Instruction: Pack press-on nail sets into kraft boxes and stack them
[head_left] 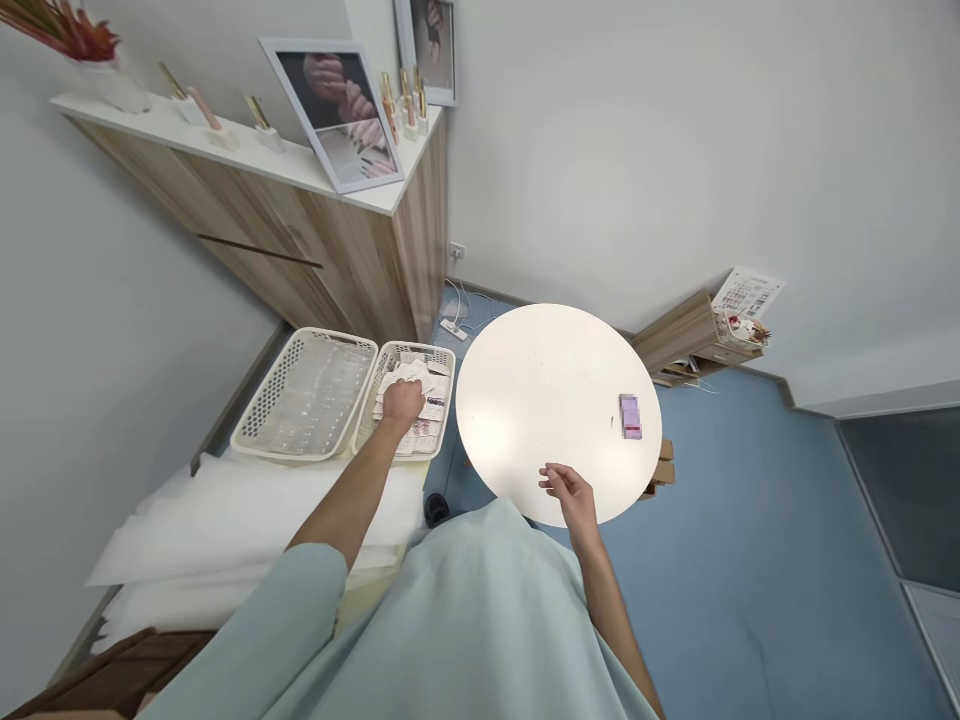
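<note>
My left hand is in the smaller white basket, closed over a pile of small white cards, some with pink or dark patterns. Its fingertips are hidden, so what they grip cannot be made out. Above the near edge of the round white table hovers my right hand. Its fingers are loosely bent and apart, with nothing visible in them. On the right part of that table lies a small purple packet, with a tiny dark bit beside it.
Left of the card basket stands a larger white basket holding clear plastic pieces. White sheeting is heaped nearer me. A wooden cabinet with picture frames and small bottles rises behind. A power strip with cables lies on the blue floor.
</note>
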